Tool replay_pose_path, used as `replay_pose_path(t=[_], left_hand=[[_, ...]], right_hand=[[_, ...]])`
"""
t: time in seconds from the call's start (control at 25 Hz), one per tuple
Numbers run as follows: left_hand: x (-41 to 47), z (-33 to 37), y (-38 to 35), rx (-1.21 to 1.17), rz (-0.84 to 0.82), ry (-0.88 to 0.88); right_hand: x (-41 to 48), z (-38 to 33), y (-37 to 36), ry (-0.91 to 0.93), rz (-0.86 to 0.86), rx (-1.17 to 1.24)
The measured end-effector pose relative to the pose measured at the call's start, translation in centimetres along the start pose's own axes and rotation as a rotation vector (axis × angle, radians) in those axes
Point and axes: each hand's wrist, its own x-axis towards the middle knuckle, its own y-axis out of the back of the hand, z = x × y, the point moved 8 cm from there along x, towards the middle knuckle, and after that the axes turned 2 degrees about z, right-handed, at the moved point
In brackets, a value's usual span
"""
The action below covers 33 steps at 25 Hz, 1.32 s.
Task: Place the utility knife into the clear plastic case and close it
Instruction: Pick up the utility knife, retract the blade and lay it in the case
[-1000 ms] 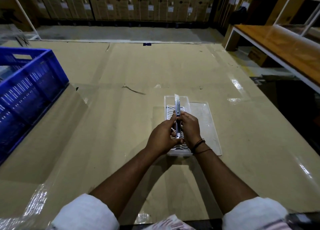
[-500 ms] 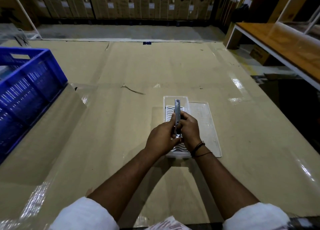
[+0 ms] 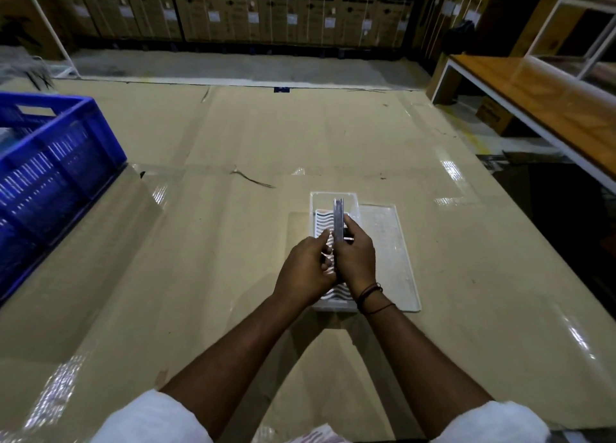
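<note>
The utility knife point(image 3: 339, 220), a narrow grey metal bar, stands on edge and points away from me above the clear plastic case point(image 3: 333, 199). The case lies open on the cardboard-covered table, with a white wavy insert in its base. Its flat clear lid point(image 3: 390, 259) rests on the table to the right. My right hand point(image 3: 356, 259) grips the knife's near half. My left hand point(image 3: 308, 269) is pressed against it from the left, fingers curled at the knife's near end. The hands hide the lower part of the knife.
A blue plastic crate point(image 3: 50, 175) stands at the table's left edge. A wooden bench with a white frame point(image 3: 546, 105) runs along the right. Stacked cardboard boxes point(image 3: 266, 9) line the far wall. A thin dark strand point(image 3: 253, 179) lies on the table beyond the case.
The knife has dropped slightly toward the case and its tip sits lower. My left fingers have slid down its side. Both arms stay in place.
</note>
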Motion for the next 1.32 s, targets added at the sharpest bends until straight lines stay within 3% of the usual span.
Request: replay_pose_path(t=[0.16,0.36,0.68,1.04,1.32], left_hand=[[-0.8,-0.9,1.0,-0.157,0.157,0.063],[-0.9,-1.1,1.1,-0.173,0.165,0.153],[0.8,-2.4,1.1,-0.216,-0.031,0.334],[0.7,-3.6,1.4,-0.36,-0.025,0.467],[0.5,-3.5,1.3,-0.417,-0.006,0.51]], right_hand=[[-0.6,-0.8,-0.6,0.067,-0.045,-0.188],[-1.0,-1.8,-0.9,0.077,-0.07,-0.276],[0.6,-0.9,-2.2,-0.077,-0.252,-0.674],[-0.3,-0.8,-3.4,0.137,-0.264,-0.798],[-1.1,0.1,-4.6,0.226,-0.359,-1.127]])
